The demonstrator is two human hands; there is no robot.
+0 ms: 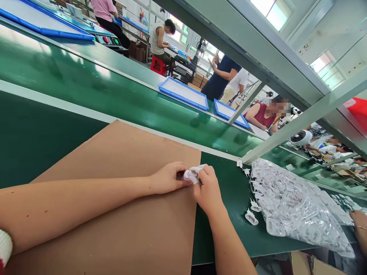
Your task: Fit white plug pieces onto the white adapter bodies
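Note:
Over the right edge of a brown cardboard sheet (137, 225), my two hands meet at a small rounded white plastic piece (191, 175). My right hand (208, 191) holds it between thumb and fingers. Coming in from the left, my left hand (166, 178) is closed, with thumb and fingertips pinched at the piece's left side. The fingers partly cover the piece, so its full shape is hidden. Several loose white plug pieces with prongs lie on the green table to the right, one plug piece (251, 217) nearest my right forearm.
A clear plastic bag (298, 206) full of white plug pieces lies at the right, with another person's hand (359, 219) beyond it. Past the table runs a green conveyor belt (120, 99). A slanted metal post (286, 130) and blue-rimmed trays (183, 93) stand beyond, with people working.

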